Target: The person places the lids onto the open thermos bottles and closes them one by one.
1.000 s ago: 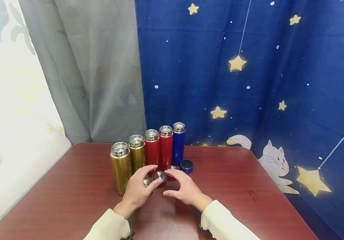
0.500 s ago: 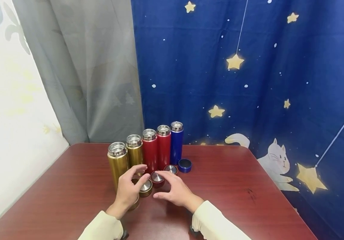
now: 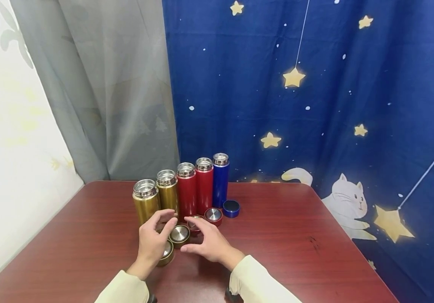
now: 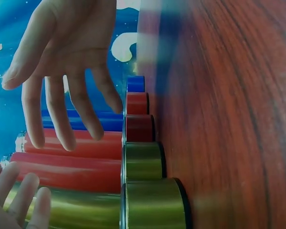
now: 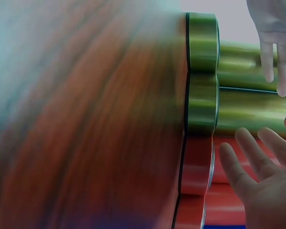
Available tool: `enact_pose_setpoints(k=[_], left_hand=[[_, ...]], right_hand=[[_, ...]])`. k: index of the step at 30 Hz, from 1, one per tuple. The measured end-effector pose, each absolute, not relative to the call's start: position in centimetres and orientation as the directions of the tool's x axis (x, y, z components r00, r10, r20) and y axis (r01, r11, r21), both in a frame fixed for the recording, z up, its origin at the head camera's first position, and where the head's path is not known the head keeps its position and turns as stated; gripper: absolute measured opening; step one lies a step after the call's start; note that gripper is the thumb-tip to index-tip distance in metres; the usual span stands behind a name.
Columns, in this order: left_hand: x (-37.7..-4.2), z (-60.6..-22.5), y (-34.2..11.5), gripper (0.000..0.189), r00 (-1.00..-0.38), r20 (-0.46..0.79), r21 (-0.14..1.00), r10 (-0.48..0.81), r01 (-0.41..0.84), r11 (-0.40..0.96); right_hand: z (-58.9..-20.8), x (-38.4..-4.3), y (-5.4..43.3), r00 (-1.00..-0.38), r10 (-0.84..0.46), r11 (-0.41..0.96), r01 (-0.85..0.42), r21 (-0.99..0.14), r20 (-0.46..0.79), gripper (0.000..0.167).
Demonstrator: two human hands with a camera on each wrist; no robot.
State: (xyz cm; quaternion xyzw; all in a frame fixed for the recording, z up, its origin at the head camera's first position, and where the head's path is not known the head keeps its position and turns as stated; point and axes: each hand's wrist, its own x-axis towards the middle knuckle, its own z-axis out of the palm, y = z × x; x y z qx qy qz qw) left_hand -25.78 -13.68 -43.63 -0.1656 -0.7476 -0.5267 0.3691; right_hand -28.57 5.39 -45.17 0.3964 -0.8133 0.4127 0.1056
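Note:
Five-coloured order runs along a row of open flasks: gold flasks (image 3: 146, 206) at the left, red flasks (image 3: 187, 193) in the middle, a blue flask (image 3: 220, 181) at the right. In front lie their round lids: gold lids (image 3: 180, 235), red lids (image 3: 213, 216) and a blue lid (image 3: 231, 209). My left hand (image 3: 152, 244) hovers over the gold lids with fingers relaxed, partly hiding one. My right hand (image 3: 211, 243) spreads beside the gold and red lids, covering part of a red one. Both wrist views show the hands apart from the lids, holding nothing.
A reddish-brown wooden table (image 3: 277, 235) carries everything. Behind it hang a grey curtain (image 3: 133, 84) and a blue star-patterned curtain (image 3: 239, 84). A white wall or panel (image 3: 12, 168) stands at the left.
Both hands have moved left along the row of lids, from the red ones toward the gold ones. The view has shifted slightly; flasks and lids keep their places.

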Motion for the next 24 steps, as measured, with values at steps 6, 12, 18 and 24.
enact_pose_setpoints(k=[6, 12, 18, 24], left_hand=[[-24.0, -42.6, -13.4, 0.014, -0.607, 0.75, 0.654, -0.263, 0.621, 0.431], [-23.5, -42.0, -13.5, 0.01, -0.586, 0.724, 0.689, -0.365, 0.594, 0.414], [-25.2, -43.9, -15.0, 0.006, -0.546, 0.714, 0.7, -0.439, 0.577, 0.421], [-25.3, -44.4, -15.7, 0.009, -0.521, 0.694, 0.72, -0.498, 0.533, 0.445]], right_hand=[[-45.3, -28.3, 4.6, -0.686, -0.552, 0.293, -0.691, -0.661, 0.473, 0.075], [-45.4, -28.0, 4.0, -0.686, -0.548, 0.344, -0.706, -0.619, 0.478, 0.075], [-45.3, -27.7, 3.2, -0.701, -0.559, 0.41, -0.697, -0.588, 0.441, 0.075], [-45.3, -27.4, 2.1, -0.705, -0.609, 0.412, -0.673, -0.615, 0.364, 0.075]])
